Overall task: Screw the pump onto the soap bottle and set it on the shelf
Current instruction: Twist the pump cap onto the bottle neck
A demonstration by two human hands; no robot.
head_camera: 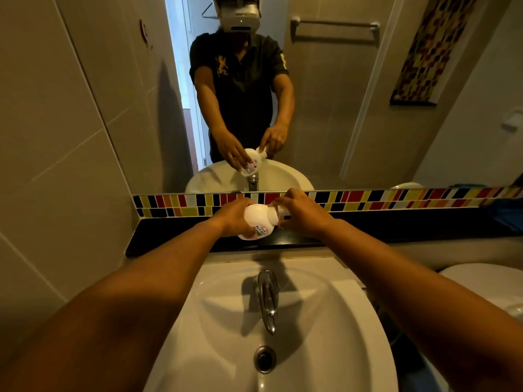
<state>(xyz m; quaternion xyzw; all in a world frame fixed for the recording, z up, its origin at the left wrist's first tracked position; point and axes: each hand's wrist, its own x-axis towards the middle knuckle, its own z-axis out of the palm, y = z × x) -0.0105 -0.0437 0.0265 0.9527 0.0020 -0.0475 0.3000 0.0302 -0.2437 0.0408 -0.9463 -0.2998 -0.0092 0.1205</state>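
Left hand [236,219] fingers grasp the tilted white plastic soap bottle [259,220]; right hand [302,213] fingers grasp its white pump [283,213] above the black shelf [175,236].

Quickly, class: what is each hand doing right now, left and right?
Left hand: closed around the body of the soap bottle, holding it tilted above the shelf.
Right hand: closed on the pump at the bottle's neck.

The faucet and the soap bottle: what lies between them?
In the head view, only the sink's back rim and the black shelf's front edge separate faucet from soap bottle.
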